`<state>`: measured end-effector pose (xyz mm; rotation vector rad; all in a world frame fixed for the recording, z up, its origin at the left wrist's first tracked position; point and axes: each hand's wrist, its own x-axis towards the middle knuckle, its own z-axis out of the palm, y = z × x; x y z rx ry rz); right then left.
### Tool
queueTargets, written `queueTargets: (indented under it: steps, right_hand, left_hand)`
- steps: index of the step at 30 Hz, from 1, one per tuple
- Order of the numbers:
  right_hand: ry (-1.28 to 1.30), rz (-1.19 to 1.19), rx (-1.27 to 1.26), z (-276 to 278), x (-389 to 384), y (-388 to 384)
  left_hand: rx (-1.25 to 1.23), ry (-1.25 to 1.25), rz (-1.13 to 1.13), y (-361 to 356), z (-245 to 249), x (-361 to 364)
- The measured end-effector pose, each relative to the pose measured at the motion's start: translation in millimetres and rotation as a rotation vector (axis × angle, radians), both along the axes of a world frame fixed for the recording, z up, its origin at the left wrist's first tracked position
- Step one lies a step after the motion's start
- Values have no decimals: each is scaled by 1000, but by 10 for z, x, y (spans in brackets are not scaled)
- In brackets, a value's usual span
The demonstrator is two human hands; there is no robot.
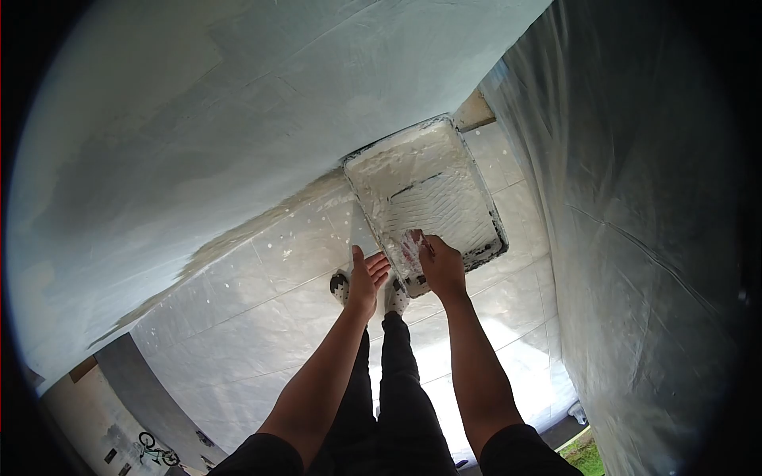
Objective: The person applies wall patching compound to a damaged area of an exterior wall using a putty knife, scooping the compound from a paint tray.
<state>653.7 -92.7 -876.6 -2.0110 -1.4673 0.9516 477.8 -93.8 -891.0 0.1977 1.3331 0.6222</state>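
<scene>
The right hand (444, 266) has its grip closed on a paint-covered tool (410, 244) over the tray (429, 151); the left hand (366, 279) is near, its grip wide.

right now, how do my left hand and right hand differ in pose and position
Your left hand is open and holds nothing, while your right hand is closed on a paint-smeared tool. The left hand sits just beside the paint tray; the right hand is over its near end. Both hands are bare.
</scene>
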Motion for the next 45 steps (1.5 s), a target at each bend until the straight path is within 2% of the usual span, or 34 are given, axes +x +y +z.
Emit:
queueTargets:
  steps: [2, 4, 6, 8, 10, 14, 18, 20, 22, 25, 28, 30, 31, 34, 35, 36, 39, 40, 42, 43, 45]
  right_hand:
    - [103, -234, -21, 222, 25, 19]
    - [82, -261, -10, 141, 11, -37]
    - [51, -90, -36, 24, -31, -76]
    - [73, -144, -103, 38, -20, -32]
    - [38, -355, 64, 3, -39, 22]
    - [-21, -153, -115, -152, -1, 176]
    - [1, -214, 50, -280, 12, 404]
    - [85, -52, -11, -352, -22, 449]
    - [107, -30, 14, -352, -14, 474]
    - [197, 29, -133, -59, 84, 419]
    - [143, 37, -177, 157, 10, 175]
    - [76, 36, -65, 139, -54, -37]
    - [101, -57, -7, 155, -80, -115]
    - [99, -150, 25, 212, -156, -242]
    - [67, -38, -37, 122, -168, -286]
    - [65, -39, -36, 120, -172, -297]
    - [52, -265, 178, 61, -174, -239]
    - [55, -266, 172, 37, -149, -181]
    - [-47, -222, -43, -15, -51, -72]
    - [22, -279, -14, -61, -10, -13]
    - [4, -334, 14, -136, 130, 92]
  left_hand:
    - [-4, 15, -15, 6, 49, 10]
    - [-7, 6, -8, -4, 4, -6]
    - [-7, -7, -3, -5, -1, 6]
    - [-19, 12, -3, 5, 30, 14]
    - [-14, 11, 0, -4, -2, -5]
    - [-2, -7, 8, -24, -10, -1]
    - [11, -2, -6, -38, 6, -2]
    - [9, 5, -7, -25, 21, 16]
    - [10, 3, -9, -38, 0, 15]
    - [8, 0, -11, -31, -12, -6]
    - [-3, -2, -9, -33, -5, 9]
    - [-5, 1, -2, -22, -12, 16]
    - [-3, 0, -6, -28, -27, 11]
    - [-4, -5, -3, -19, -23, 0]
    - [-7, -12, -1, -23, -10, 9]
    - [-7, -15, -2, -24, -10, 12]
    - [-26, 0, -9, -19, -18, -6]
    - [-16, -2, -9, -19, -26, -8]
    - [-13, -7, -16, -47, -25, 4]
    - [-11, -7, -15, -36, -13, 10]
    - [-8, -1, -11, -29, 11, -1]
